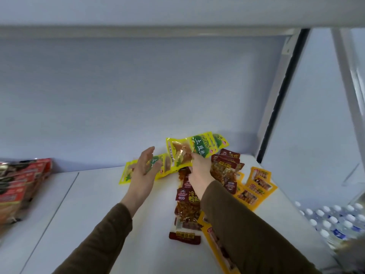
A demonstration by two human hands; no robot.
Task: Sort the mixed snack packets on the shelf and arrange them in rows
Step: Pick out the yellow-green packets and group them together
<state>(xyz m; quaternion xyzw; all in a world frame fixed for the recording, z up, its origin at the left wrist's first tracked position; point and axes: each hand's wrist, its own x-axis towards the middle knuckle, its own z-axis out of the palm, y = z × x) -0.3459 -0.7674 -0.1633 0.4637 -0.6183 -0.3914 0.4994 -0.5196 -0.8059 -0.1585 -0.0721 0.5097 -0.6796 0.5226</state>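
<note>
Right hand (199, 171) pinches a yellow-green packet (185, 151) — left hand (143, 171) spread.

Right hand (199, 167) pinches a yellow-green packet (184, 152) lifted above the white shelf (98, 194); left hand (143, 169), fingers straight, hovers over another yellow-green packet (164, 167). Dark red packets (186, 206) and orange packets (254, 186) lie mixed beside them. Red packs (21, 186) sit far left.

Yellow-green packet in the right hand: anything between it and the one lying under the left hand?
Nothing visible. The right hand holds the lifted packet above the shelf; the lying packet is just to its left, with only the open left hand in front of it.
</note>
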